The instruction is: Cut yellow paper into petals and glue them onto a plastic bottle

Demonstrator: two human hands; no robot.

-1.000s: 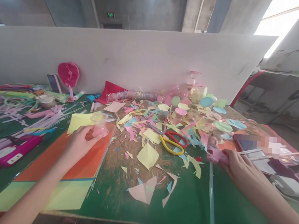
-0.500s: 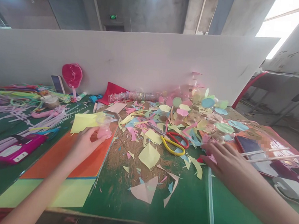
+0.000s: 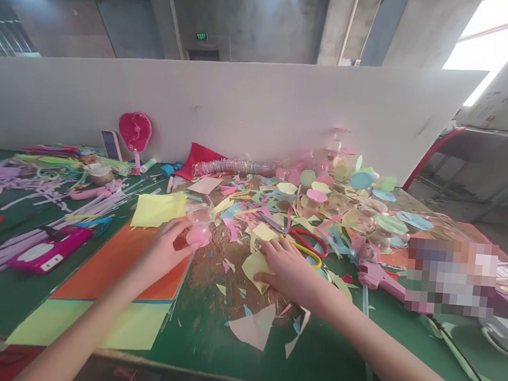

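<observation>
Currently I am holding a small clear plastic cup (image 3: 199, 214) in my left hand (image 3: 163, 249), over the right edge of an orange card sheet (image 3: 118, 266). The cup is standing roughly upright, with a rounded pink piece (image 3: 199, 235) sitting at its lower end; I cannot tell whether that piece is fixed to it. My left fingers are curled closely around the cup, and a yellow paper sheet (image 3: 158, 210) is lying just beyond them.

My right hand (image 3: 288, 269) is resting palm down and open, its fingers spread, with the fingertips on a yellow paper scrap (image 3: 252, 270). I cannot see them pinching it. Just beyond these fingers, scissors with red and yellow handles (image 3: 306, 245) are lying among paper offcuts. A pink hot glue gun (image 3: 379, 280) is lying on the green work mat (image 3: 323, 362) at right, partly hidden by a blurred patch. Pastel paper circles (image 3: 360, 197) are heaping up toward the upper right.

Handling note: a light fingertip hold seems best, as squeezing could dent the thin plastic. Keeping the cup over the bare card, away from the scraps, should stop loose paper from catching on it.
</observation>
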